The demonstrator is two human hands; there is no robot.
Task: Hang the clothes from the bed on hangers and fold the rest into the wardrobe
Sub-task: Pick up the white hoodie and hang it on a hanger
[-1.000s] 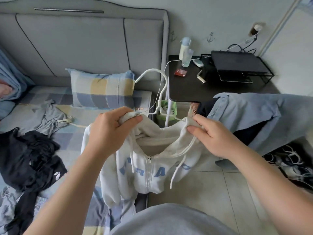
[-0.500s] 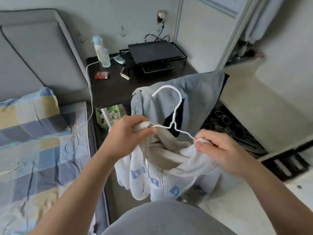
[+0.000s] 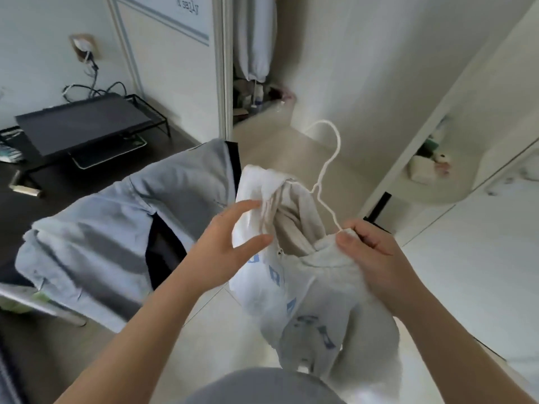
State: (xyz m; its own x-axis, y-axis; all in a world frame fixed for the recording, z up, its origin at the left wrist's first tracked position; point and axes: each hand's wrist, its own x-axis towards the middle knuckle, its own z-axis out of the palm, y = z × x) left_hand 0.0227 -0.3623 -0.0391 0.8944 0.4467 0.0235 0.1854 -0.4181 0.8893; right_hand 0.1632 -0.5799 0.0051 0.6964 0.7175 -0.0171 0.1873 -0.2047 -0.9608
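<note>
**A:** What does the right hand (image 3: 376, 258) hold?

**B:** It pinches one shoulder of the white hoodie (image 3: 306, 287), at the place where the wire of the hanger (image 3: 326, 176) goes under the cloth. Thumb and fingers are closed tight. I think this keeps the shoulder from slipping off the wire while the other side is arranged

**A:** And the left hand (image 3: 230, 243)?

**B:** It is to the left of that grip, with fingers spread and almost straight, and it holds nothing. The fingertips are at the other shoulder; I cannot tell if they touch. The hoodie hangs below the grip, and the hook rises above it, free for a rail

**A:** What is farther away?

**B:** Left of the grip, a light blue shirt (image 3: 96, 228) is draped over the edge of the dark table (image 3: 73, 182), probably waiting for its turn. Behind it, a black stand (image 3: 84, 123) is on the table. Beyond the grip, well apart, I see what I judge to be the wardrobe (image 3: 224, 83), open, with a white garment (image 3: 253, 39) hanging inside. So the hoodie is probably going there next
</note>
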